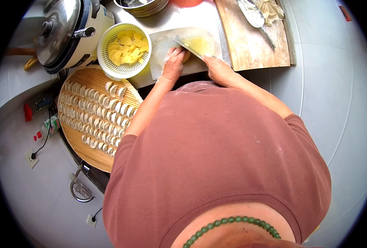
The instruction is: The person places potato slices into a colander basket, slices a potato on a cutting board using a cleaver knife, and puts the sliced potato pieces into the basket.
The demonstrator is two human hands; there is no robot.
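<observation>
My right hand point(220, 71) is closed around the handle of a kitchen knife point(190, 48), whose blade points up and left over a pale cutting board point(160, 43). Close beside the blade, my left hand point(173, 65) presses with curled fingers on a peeled potato point(187, 56), mostly hidden by the hand and the knife. Yellow wet-looking patches mark the board past the blade. To the left of my left hand stands a light-green colander point(102, 46) holding many thin yellow potato slices point(127, 48).
A round woven tray point(78, 142) with rows of dumplings point(96, 109) lies at the left. Behind it is a large cooker point(61, 35) with a glass lid. At the right, a floury wooden board point(249, 51) bears a metal scoop point(251, 14) and a crumpled cloth or bag point(271, 11).
</observation>
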